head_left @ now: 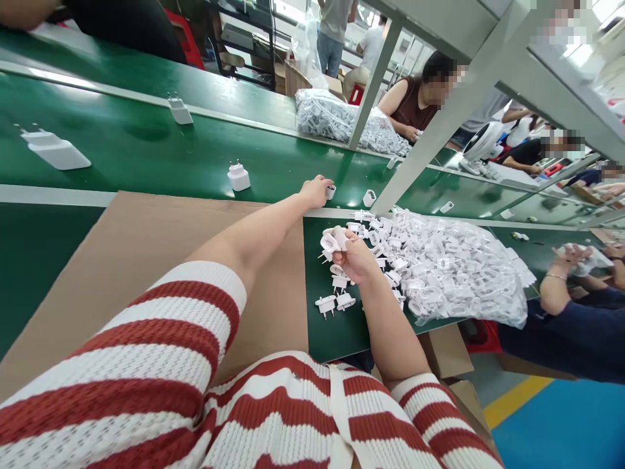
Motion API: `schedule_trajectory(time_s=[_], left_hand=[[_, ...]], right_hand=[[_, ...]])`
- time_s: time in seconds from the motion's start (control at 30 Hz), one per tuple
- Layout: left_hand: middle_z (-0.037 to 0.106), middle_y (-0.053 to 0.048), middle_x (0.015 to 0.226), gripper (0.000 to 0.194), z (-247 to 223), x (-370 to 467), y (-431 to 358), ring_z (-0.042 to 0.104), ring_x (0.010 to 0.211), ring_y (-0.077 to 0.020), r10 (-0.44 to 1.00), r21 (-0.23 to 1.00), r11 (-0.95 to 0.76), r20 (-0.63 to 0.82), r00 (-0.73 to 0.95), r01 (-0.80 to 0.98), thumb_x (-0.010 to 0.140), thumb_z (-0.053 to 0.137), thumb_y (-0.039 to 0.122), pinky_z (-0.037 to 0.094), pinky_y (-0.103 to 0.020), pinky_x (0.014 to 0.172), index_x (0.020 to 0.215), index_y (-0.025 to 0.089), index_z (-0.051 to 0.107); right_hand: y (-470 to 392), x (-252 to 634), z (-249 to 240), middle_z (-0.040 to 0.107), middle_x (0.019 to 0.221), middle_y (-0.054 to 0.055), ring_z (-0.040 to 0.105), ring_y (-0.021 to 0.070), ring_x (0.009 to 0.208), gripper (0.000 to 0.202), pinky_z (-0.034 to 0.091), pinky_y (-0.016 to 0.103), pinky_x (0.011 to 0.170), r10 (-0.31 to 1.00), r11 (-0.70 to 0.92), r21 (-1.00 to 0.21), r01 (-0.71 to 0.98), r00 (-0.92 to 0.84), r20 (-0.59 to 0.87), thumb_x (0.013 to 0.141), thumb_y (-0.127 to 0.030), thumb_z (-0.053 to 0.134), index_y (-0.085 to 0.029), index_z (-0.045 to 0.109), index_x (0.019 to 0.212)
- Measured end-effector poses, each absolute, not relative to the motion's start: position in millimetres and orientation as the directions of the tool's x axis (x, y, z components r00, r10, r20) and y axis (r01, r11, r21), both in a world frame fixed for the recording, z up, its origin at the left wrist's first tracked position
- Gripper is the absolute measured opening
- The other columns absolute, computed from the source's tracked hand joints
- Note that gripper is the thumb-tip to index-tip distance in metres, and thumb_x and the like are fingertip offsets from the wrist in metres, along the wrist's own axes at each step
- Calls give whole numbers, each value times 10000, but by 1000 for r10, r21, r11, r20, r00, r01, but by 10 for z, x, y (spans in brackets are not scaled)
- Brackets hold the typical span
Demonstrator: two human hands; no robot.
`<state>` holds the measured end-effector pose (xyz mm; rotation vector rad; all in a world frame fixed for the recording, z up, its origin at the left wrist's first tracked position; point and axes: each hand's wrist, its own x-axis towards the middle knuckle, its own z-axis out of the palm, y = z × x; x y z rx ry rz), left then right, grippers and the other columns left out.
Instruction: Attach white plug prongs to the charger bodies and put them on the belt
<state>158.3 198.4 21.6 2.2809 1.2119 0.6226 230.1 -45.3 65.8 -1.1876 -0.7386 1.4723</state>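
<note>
My left hand (316, 191) reaches over the green conveyor belt, its fingers closed around a white charger housing (331, 192) whose open end shows. Lower and to the right, my right hand (358, 259) is closed on white plastic plug parts (334, 240); how many it holds I cannot tell. Below and beside that hand lie loose white plug parts with metal pins (326, 304). They spread out from a big clear bag of white plug parts (454, 267). On the belt, a white charger with two pins (239, 176) stands left of my left hand, and another white housing (370, 197) lies to its right.
Brown cardboard (273, 273) covers the bench in front of me. A grey metal post (424, 130) rises beside the belt on the right. More chargers (56, 150) stand on the belt at left. Across it lies another filled bag (327, 114). Co-workers sit opposite and at right.
</note>
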Motion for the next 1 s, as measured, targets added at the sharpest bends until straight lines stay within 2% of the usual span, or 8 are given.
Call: schedule_trajectory(time_s=[0.13, 0.4, 0.5, 0.6, 0.67, 0.73, 0.83, 1.0], left_hand=[[646, -158, 1325, 365, 249, 1325, 1790, 683, 1106, -327, 863, 605, -489, 229, 451, 628, 859, 721, 242, 503, -474, 1046, 1222, 204, 726], [734, -97, 1239, 330, 210, 191, 601, 666, 1179, -285, 785, 654, -595, 348, 513, 467, 952, 632, 424, 486, -421, 1055, 1202, 218, 693], [755, -70, 1233, 298, 152, -93, 66, 690, 1156, -273, 766, 684, -586, 292, 572, 435, 1002, 604, 444, 426, -454, 1109, 1213, 247, 679], [739, -79, 1268, 402, 84, -180, -254, 697, 1155, -277, 779, 743, -529, 233, 583, 410, 974, 662, 491, 399, -477, 1124, 1289, 240, 650], [735, -86, 1257, 441, 40, -175, -307, 692, 1150, -280, 774, 782, -502, 217, 595, 368, 931, 715, 518, 420, -470, 1096, 1259, 226, 674], [748, -81, 1192, 367, -1, -158, -273, 688, 1126, -278, 757, 791, -515, 239, 608, 330, 926, 720, 526, 442, -454, 1057, 1130, 222, 729], [762, -80, 1057, 322, -47, -140, -193, 683, 1021, -268, 745, 777, -552, 295, 598, 303, 930, 709, 531, 478, -427, 961, 958, 213, 754], [733, -98, 1005, 331, -61, -132, -198, 651, 972, -271, 775, 769, -554, 335, 537, 320, 908, 713, 535, 500, -429, 936, 889, 206, 742]], right_hand=[[-453, 2326, 666, 639, 647, -50, 597, 63, 544, 215, 566, 159, 557, 954, -263, -868, -420, 19, -299, 739, -255, 840, -192, 717, 904], [-564, 2273, 714, 780, 898, 0, 758, 144, 851, 344, 654, 274, 844, 978, -188, -898, -397, 10, -209, 682, -326, 916, -245, 785, 989], [-614, 2190, 672, 784, 985, 15, 748, 177, 912, 419, 642, 317, 842, 987, -157, -954, -254, 2, -163, 631, -287, 930, -257, 803, 1029], [-633, 2124, 581, 745, 1021, 25, 700, 166, 837, 316, 609, 310, 708, 992, 15, -992, 128, 124, 31, 750, -322, 858, -273, 809, 1058], [-640, 2109, 531, 707, 1019, 38, 677, 166, 833, 250, 593, 312, 692, 964, 165, -874, 457, 112, 241, 854, -337, 784, -271, 813, 1094], [-662, 2106, 520, 694, 1038, 58, 688, 191, 930, 204, 603, 328, 761, 924, 306, -702, 643, -22, 383, 922, -320, 734, -255, 807, 1101], [-740, 2083, 572, 719, 1070, 72, 706, 201, 982, 180, 606, 347, 836, 883, 437, -569, 697, -212, 418, 1000, -288, 662, -238, 770, 1134], [-833, 1984, 600, 703, 1026, 88, 698, 239, 965, 233, 599, 398, 845, 874, 439, -399, 805, -279, 398, 1041, -284, 591, -251, 723, 1231]])
